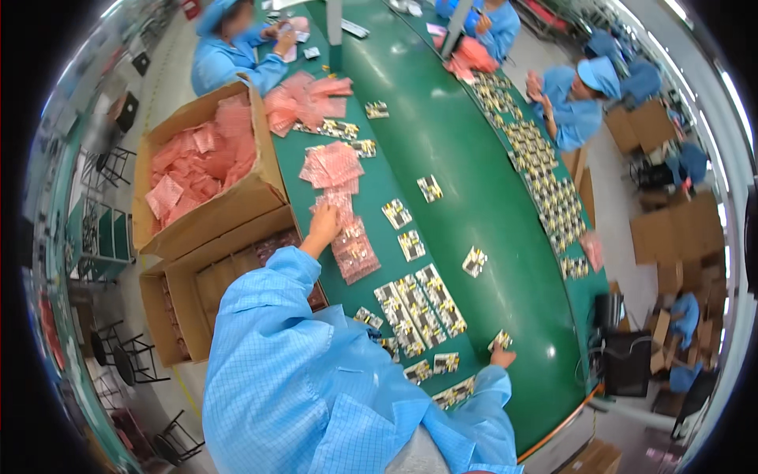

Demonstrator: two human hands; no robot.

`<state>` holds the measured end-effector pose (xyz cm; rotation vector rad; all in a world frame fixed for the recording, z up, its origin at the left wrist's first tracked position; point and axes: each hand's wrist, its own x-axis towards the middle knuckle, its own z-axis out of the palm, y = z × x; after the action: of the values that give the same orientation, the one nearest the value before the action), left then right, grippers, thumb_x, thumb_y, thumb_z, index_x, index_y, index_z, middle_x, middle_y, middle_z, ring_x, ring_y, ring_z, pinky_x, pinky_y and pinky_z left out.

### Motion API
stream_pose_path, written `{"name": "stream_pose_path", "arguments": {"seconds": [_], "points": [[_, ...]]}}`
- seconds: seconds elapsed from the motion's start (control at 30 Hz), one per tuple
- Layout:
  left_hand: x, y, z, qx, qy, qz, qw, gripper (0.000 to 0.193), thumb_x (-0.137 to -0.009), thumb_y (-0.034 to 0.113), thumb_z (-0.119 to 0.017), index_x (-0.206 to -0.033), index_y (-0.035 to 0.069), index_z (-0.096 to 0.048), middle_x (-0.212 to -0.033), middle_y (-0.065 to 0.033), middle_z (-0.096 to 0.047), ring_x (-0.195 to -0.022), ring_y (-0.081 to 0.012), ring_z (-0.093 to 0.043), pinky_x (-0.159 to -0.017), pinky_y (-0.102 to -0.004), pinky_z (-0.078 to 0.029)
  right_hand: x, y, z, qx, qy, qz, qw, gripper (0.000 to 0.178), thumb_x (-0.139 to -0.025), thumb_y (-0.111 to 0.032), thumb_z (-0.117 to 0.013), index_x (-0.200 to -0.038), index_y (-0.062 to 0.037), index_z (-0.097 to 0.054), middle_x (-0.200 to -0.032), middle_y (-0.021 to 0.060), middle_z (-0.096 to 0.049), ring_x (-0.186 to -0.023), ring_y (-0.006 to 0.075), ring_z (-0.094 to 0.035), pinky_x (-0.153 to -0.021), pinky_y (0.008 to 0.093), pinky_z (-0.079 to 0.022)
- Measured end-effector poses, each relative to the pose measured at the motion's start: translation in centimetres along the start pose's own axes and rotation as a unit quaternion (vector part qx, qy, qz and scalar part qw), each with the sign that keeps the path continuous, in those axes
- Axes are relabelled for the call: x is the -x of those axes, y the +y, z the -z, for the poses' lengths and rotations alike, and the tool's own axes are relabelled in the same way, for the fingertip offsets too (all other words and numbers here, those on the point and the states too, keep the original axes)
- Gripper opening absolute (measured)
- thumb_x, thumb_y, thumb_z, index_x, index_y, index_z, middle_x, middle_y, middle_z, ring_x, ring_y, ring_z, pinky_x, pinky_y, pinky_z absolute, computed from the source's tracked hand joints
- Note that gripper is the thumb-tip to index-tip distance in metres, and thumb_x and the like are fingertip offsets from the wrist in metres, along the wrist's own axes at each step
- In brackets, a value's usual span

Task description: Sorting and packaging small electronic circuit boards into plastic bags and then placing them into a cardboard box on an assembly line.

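My right hand (502, 358) pinches a small circuit board (500, 340) near the front right of the green bench. On the left, my left hand (322, 227) has its fingers bent at the edge of a pink bubble-wrap bag (338, 204). Below that hand lies a row of filled pink bubble bags (355, 251); above it is a loose stack of pink bags (332, 165). Between my arms, circuit board panels (420, 310) lie side by side, with smaller boards (446, 363) close to my body.
An open carton (272, 170) full of pink bags stands left of the bench, beside a divided carton (178, 272). Single boards (430, 188) dot the green belt (505, 229). Many boards (545, 178) line the far side. Co-workers in blue (572, 107) work along the bench.
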<state>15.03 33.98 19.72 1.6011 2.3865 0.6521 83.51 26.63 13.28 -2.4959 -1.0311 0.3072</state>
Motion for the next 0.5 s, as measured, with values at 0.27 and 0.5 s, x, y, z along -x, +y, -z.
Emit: {"name": "stream_pose_path", "arguments": {"seconds": [0.27,0.5], "points": [[1.4,1.9,2.0,0.023,0.094,-0.067,0.993,0.012,-0.073,0.014,-0.065,-0.078,0.006,-0.06,-0.089,-0.0151,-0.057,-0.089,-0.0349,-0.056,-0.077,-0.045,-0.045,0.9,0.9,0.6,-0.232,-0.224,-0.166,0.932,0.053,-0.068,-0.037,-0.078,-0.103,-0.0027,-0.06,-0.097,0.008,-0.064,-0.08,0.0182,-0.06,-0.062,0.036,-0.049],[11.0,13.4,4.9,0.227,-0.01,-0.333,0.915,0.02,-0.067,0.007,-0.068,-0.082,0.005,-0.057,-0.09,-0.0134,-0.057,-0.086,-0.0341,-0.055,-0.075,-0.0437,-0.046,19.4,-4.8,6.0,-0.575,-0.273,-0.159,0.755,0.054,-0.089,-0.021,-0.058,-0.139,-0.0137,-0.038,-0.115,0.0014,-0.057,-0.102,0.0151,-0.054,-0.076,0.0381,-0.046]]}}
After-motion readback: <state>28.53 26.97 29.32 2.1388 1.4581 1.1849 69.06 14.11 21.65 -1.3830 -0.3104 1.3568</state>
